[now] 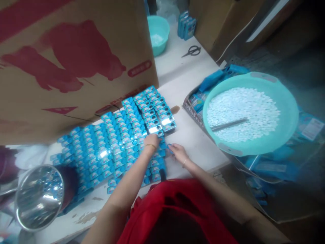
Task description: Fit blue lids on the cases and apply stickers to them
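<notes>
Rows of small blue flat tins or boxes [127, 125] stand closely packed on the white table, several with a dark round spot at one end. My left hand [151, 140] reaches over the right-hand rows, its fingers curled down at the end of one box; what they grip is hidden. Just to its right, my right hand [178, 152] is closed in a pinch around a small blue piece [169, 147], too small and blurred to name. The two hands are close together, apart from each other.
A large printed carton [76, 61] walls off the back left. At right, a turquoise basin [286, 118] of white pellets with a flat stick stands over packed blue boxes. A steel pot [38, 203] is at lower left; scissors [193, 51] and another turquoise bowl [162, 47] lie behind.
</notes>
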Tool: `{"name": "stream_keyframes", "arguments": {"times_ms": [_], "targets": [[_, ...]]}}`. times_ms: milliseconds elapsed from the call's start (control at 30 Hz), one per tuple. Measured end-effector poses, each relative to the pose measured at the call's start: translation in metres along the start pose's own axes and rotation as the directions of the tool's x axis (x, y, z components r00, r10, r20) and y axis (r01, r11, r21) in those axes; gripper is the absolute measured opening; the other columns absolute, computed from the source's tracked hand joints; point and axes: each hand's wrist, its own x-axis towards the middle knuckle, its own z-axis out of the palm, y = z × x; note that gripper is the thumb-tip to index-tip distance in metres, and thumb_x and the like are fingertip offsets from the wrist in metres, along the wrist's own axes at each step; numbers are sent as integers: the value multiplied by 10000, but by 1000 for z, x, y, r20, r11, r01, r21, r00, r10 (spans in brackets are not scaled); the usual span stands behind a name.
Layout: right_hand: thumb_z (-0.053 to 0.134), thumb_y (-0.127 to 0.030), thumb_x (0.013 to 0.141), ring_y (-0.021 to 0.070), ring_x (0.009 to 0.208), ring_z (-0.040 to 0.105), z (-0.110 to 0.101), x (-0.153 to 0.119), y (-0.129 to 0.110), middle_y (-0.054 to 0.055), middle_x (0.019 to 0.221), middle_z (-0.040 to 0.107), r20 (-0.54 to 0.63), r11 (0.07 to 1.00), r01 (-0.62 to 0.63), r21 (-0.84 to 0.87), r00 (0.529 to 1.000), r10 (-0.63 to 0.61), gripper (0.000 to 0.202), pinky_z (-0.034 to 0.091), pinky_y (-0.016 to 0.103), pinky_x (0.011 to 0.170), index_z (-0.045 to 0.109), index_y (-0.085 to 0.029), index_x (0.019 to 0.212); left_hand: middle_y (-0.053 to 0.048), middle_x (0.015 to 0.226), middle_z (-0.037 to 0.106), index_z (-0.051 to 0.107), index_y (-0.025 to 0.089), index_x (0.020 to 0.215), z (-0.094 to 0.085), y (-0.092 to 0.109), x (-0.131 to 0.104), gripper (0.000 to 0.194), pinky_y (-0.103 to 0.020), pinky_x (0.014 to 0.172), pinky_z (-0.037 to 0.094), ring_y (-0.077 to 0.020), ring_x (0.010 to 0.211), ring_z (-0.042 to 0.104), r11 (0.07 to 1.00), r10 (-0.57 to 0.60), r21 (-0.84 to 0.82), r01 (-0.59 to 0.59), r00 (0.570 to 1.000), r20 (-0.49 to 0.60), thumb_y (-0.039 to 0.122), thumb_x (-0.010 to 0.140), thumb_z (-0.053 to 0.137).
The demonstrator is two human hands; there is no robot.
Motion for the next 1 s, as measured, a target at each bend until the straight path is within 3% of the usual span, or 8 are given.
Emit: {"name": "stream_keyframes", "arguments": {"times_ms": [100, 167, 300, 467, 567, 700, 867, 1000], "targets": [[627, -524, 672, 62, 385, 442, 1, 6, -3, -22, 636, 590, -39, 1000, 13, -19, 999, -14, 349, 289, 187, 298, 541, -186, 676, -165, 933, 698, 696, 144, 867, -1, -3, -7, 305, -355, 791, 482, -291, 930, 658, 998, 56, -38, -57, 998, -26, 425, 842, 579], [623, -520, 677, 55, 371, 425, 2, 9, -6, -31, 617, 573, -55, 1000, 23, -21, 998, -25, 344, 279, 184, 295, 539, -187, 673, -120, 885, 692, 680, 150, 945, 1, -6, -16, 299, -322, 768, 482, -230, 847, 653, 965, 135, -214, -152, 987, -89, 401, 874, 535], [607, -516, 700, 61, 365, 428, 7, 16, -10, -38, 581, 547, -41, 998, 39, -41, 998, -40, 334, 279, 186, 294, 555, -187, 693, -37, 874, 667, 635, 162, 1062, 10, -7, -33, 283, -241, 711, 477, -127, 720, 592, 717, 334, -608, -341, 934, -130, 301, 820, 588], [616, -508, 719, 74, 399, 476, 10, 26, -22, -18, 621, 576, 14, 999, 10, 52, 1000, -11, 339, 298, 185, 306, 584, -172, 748, -1, 739, 624, 630, 153, 859, 10, 0, -26, 121, -223, 688, 459, -120, 704, 562, 646, 275, -691, -323, 944, -184, 213, 773, 567], [667, -416, 709, 79, 479, 533, 2, 27, -32, 10, 726, 625, 103, 979, -52, 196, 994, 32, 280, 344, 178, 352, 626, -158, 810, -5, 745, 640, 631, 158, 854, 1, 1, -9, 141, -230, 685, 450, -126, 702, 576, 763, 155, -599, -243, 968, -195, 199, 811, 503], [697, -315, 724, 89, 568, 581, -11, 26, -37, 30, 813, 655, 210, 933, -155, 324, 974, 89, 241, 401, 182, 425, 659, -167, 911, -55, 796, 687, 652, 177, 810, -11, 1, 10, 143, -272, 721, 449, -186, 788, 629, 963, 14, -263, -63, 982, -188, 271, 823, 544], [695, -451, 765, 81, 550, 551, -15, 27, -28, 13, 780, 626, 264, 911, -175, 372, 961, 77, 341, 334, 167, 386, 656, -197, 989, -139, 970, 712, 705, 185, 837, -22, 8, 26, 317, -321, 737, 475, -281, 931, 658, 998, -50, 30, 49, 999, 12, 479, 806, 591], [695, -488, 765, 69, 528, 533, -13, 28, -28, -2, 760, 608, 287, 888, -202, 414, 954, 84, 360, 305, 156, 370, 648, -201, 978, -165, 1005, 701, 715, 173, 880, -25, 11, 33, 394, -351, 768, 486, -309, 976, 651, 988, -62, 144, 54, 997, 46, 535, 810, 574]]}}
